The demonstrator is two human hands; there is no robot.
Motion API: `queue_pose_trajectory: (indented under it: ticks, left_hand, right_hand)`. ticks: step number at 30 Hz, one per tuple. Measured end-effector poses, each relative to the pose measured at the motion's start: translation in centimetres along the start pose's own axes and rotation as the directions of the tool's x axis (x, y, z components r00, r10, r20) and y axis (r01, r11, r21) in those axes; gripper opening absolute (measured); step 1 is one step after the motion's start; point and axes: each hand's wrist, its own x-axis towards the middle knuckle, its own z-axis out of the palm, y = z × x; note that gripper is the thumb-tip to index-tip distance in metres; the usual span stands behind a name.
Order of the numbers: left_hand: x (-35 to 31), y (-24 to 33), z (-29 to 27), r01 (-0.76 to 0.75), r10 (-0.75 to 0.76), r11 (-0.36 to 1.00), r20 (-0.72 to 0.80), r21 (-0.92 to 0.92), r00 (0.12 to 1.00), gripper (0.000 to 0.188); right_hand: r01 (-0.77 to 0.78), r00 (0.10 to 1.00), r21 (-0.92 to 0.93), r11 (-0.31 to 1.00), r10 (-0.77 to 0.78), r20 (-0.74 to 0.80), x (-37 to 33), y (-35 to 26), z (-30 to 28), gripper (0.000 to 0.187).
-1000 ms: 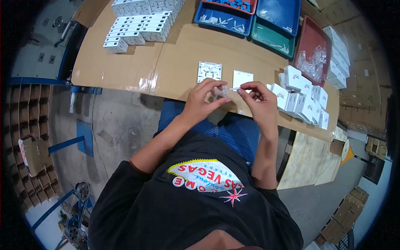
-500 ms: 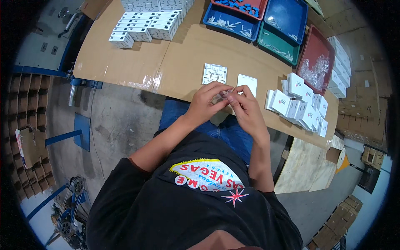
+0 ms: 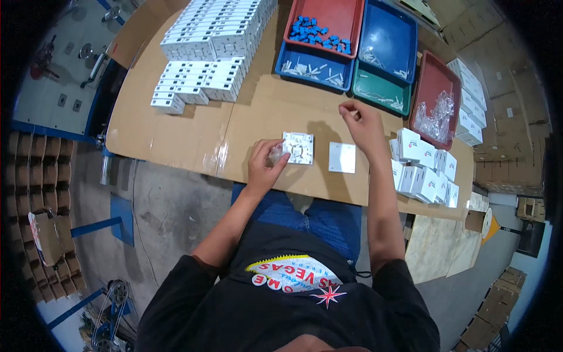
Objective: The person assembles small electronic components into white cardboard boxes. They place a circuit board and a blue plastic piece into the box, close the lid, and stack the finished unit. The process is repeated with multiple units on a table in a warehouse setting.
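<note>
At the table's near edge, my left hand is closed around a crumpled piece of clear plastic film, its thumb and fingers curved toward the left side of a white square part with moulded details. A flat white square plate lies to the right of that part. My right hand is raised over the table, just short of the green tray. Its fingers are pinched together, and whatever may be between them is too small to make out.
At the back stand a red tray of blue pieces, a blue tray of white sticks and another blue tray. A red tray holds clear plastic. White boxes sit at right; stacked white units rise at left.
My hands have come apart from working together near the table edge. The left went left, beside the white part, with the plastic film; the right moved forward toward the trays. The view has shifted.
</note>
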Motion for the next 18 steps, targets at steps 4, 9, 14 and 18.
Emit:
queue_pose_trajectory:
  ticks: [4, 9, 14, 18]
  left_hand:
    - [0.0, -1.3, 0.1, 0.051, -0.048, 0.998, -0.059, 0.041, 0.997, 0.033]
    - [0.2, -0.8, 0.1, 0.113, -0.111, 0.994, -0.082, 0.012, 0.99, 0.033]
    - [0.1, -1.2, 0.1, 0.114, -0.112, 0.993, -0.074, 0.024, 0.991, 0.037]
    - [0.2, -1.0, 0.2, 0.118, -0.116, 0.993, -0.063, 0.019, 0.991, 0.034]
  right_hand:
    - [0.042, 0.999, -0.147, 0.988, -0.043, -0.005, 7.5, 0.9, 1.8, 0.019]
    - [0.009, 0.993, -0.375, 0.927, 0.035, 0.111, 15.2, 3.6, 6.1, 0.022]
    - [-0.101, 0.968, -0.518, 0.849, 0.204, 0.145, 17.6, 3.0, 10.2, 0.026]
    - [-0.163, 0.978, -0.541, 0.825, 0.206, 0.019, 18.2, 4.4, 12.0, 0.022]
